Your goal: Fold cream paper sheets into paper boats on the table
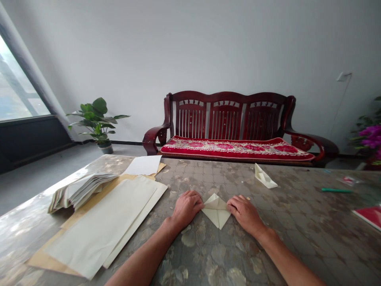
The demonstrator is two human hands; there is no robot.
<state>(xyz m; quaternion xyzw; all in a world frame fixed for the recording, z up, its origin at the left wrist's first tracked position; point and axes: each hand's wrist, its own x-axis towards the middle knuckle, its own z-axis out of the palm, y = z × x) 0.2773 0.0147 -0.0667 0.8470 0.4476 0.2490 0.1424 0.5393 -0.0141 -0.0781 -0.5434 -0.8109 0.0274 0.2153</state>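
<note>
A small cream folded paper (217,210), diamond-shaped, lies on the patterned table (208,254) between my two hands. My left hand (187,208) rests at its left corner with the fingers curled and pinching the paper's edge. My right hand (245,212) presses on the right corner, fingers bent and close together. A finished folded paper boat (264,177) sits farther back on the table, to the right of my hands.
Large cream sheets (104,226) lie on brown paper at the left, beside a stack of folded papers (79,190) and a white sheet (144,165). A green pen (336,190) and a red book (370,215) lie at the right. A red wooden bench (232,127) stands behind the table.
</note>
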